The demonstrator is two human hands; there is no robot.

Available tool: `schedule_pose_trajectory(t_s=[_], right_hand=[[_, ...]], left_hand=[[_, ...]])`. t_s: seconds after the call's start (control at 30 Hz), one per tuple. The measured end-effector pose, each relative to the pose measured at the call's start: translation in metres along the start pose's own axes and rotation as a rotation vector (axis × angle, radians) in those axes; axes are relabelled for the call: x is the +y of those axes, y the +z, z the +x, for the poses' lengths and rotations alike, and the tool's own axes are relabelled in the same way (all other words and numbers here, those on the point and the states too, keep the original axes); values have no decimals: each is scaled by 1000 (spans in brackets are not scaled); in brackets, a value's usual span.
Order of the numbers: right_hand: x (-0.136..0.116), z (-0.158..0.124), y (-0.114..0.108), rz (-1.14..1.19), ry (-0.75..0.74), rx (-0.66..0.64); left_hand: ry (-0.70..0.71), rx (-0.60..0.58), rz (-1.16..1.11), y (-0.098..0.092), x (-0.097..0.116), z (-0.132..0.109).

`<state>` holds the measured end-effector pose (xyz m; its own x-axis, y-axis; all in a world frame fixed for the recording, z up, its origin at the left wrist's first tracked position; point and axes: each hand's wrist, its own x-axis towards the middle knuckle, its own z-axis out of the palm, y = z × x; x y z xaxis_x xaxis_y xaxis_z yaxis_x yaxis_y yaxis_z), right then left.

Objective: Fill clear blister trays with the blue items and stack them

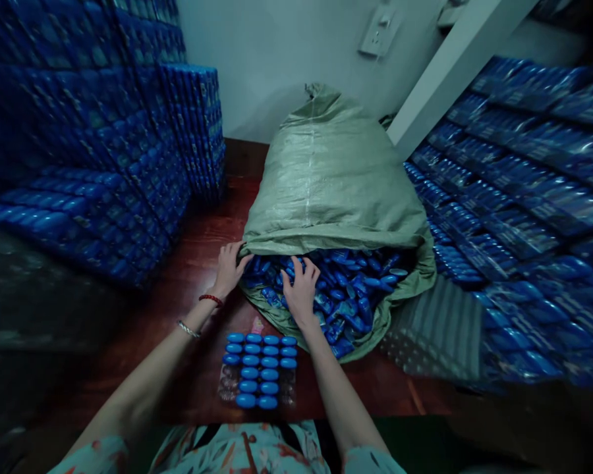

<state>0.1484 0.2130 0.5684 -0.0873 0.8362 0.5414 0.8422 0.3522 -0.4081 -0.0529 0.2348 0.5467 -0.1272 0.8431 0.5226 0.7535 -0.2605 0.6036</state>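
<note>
A large pale green woven sack (336,178) lies on the reddish-brown table with its mouth facing me. Many small glossy blue oval packs (350,289) fill the opening. My left hand (229,268) pinches the left corner of the sack's rim between thumb and fingers. Inside the mouth, my right hand (301,289) rests over the blue packs, its fingers bent and apart; no pack shows firmly held. In front of me lies a clear plastic tray (227,385) with rows of blue oval packs in it. Bare pockets show along its lower left and right sides.
Tall stacks of filled blue trays (148,151) stand on the left, and more stacks (524,191) rise on the right. Empty clear trays (435,329) are piled right of the sack. Behind are a wall with a power socket (379,31) and a white post (459,72).
</note>
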Motion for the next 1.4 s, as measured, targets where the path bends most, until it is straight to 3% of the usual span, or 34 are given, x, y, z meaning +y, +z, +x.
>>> schedule_pose_trajectory(t_s=[0.13, 0.27, 0.33, 0.4, 0.5, 0.63, 0.77, 0.87, 0.97, 1.07, 1.17, 1.27, 1.4], right_hand=[[-6, -2, -1, 34, -17, -24], [5, 6, -7, 18, -18, -95], [10, 11, -9, 7, -13, -131], [9, 12, -9, 13, -42, -158], [-5, 0, -6, 49, -127, -210], [-18, -26, -2, 133, -210, -336], [-6, -33, -11, 305, -276, -458], [9, -27, -26, 460, -199, -517], [17, -28, -36, 508, -36, -434], [15, -34, -37, 419, 72, -279], [3, -30, -33, 230, -8, -249], [-11, -13, -29, -5, -160, -326], [-23, 13, -20, -222, -243, -525]], left_hand=[[-5, 60, -72, -7, -5, -10], [7, 192, -58, -16, -1, -36], [106, 97, -50, -18, 4, -47], [191, -80, -42, -16, 10, -53], [180, -241, -10, -7, 17, -52], [120, -332, -70, -3, 17, -51], [76, -475, -218, -16, 12, -66], [24, -517, -300, -25, 8, -82], [-74, -464, -305, -27, 6, -91], [-148, -451, -235, -23, 8, -88], [-222, -504, -91, -17, 15, -78], [-290, -526, 60, -14, 24, -69], [-275, -528, 127, -13, 30, -68]])
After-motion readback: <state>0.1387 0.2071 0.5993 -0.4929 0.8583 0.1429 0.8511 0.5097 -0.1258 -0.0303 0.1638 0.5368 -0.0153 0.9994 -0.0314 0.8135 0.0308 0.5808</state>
